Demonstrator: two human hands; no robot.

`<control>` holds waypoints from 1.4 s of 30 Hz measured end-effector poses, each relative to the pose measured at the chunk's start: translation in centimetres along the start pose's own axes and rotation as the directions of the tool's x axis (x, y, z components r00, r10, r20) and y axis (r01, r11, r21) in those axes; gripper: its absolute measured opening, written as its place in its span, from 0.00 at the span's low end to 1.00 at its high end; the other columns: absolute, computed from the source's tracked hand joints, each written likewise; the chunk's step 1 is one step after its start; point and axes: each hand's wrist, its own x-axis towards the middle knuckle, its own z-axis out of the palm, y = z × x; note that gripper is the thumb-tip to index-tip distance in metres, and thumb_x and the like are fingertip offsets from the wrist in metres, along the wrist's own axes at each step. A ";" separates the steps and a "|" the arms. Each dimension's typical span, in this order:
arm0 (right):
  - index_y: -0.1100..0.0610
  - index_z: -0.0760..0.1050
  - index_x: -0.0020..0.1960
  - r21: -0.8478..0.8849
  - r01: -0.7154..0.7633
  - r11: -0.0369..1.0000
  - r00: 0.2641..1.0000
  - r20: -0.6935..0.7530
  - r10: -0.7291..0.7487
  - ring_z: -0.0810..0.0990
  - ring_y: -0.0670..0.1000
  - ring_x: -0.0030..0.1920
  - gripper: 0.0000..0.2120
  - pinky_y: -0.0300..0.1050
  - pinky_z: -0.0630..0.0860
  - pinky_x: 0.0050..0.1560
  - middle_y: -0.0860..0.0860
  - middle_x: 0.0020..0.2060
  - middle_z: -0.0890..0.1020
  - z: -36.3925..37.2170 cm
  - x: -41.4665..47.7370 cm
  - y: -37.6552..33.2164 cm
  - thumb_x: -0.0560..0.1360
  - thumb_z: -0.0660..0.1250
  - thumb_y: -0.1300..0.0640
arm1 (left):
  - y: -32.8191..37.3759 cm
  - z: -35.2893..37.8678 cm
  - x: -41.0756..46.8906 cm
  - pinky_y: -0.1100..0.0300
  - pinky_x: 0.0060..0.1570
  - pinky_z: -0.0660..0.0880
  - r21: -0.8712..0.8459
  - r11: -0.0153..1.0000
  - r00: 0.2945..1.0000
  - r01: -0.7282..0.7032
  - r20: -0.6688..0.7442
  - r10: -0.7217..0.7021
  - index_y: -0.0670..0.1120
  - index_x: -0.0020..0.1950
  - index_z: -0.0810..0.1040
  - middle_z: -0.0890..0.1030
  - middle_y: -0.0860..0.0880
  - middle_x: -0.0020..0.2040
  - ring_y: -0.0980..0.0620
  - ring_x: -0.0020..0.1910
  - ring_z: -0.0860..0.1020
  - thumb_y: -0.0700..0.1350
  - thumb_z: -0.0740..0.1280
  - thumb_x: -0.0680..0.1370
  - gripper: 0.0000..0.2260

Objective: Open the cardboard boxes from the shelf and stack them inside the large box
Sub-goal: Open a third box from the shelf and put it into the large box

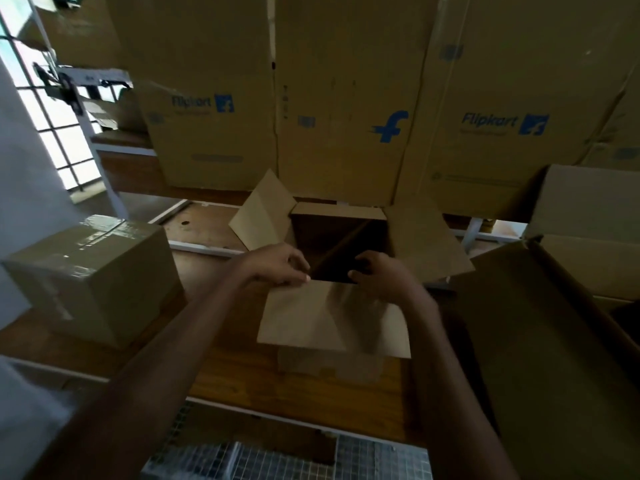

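Wooden bench [235, 375]: small box [311, 317] at centre, flaps open, left hand [277, 265] and right hand [381, 275] both gripping its near rim; large box [554, 341] at 3 o'clock. Rough pulling may tear a flap.

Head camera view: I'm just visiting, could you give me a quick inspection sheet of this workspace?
Surface: wooden table, partly covered by boxes.
Job's things: open box in the middle, flaps spread; taped box at left, sealed; large box at right, open.
Clutter: loose cardboard at back left, blurred.
Hands: left hand and right hand both grip the open box's near edge.
Cables: nothing seen.
Surroundings: Flipkart cartons behind, barred window at left, wire mesh below.
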 end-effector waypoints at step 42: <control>0.46 0.72 0.38 -0.434 0.080 0.898 0.744 -0.574 -0.343 0.71 0.43 0.30 0.21 0.43 0.69 0.36 0.43 0.30 0.76 10.3 -3.2 0.0 0.87 0.52 0.45 | -5.4 -2.3 20.5 0.40 0.73 0.60 0.595 0.795 0.966 0.121 -0.256 0.044 0.56 0.84 0.46 0.50 0.50 0.84 0.40 0.82 0.53 0.65 0.62 0.80 0.39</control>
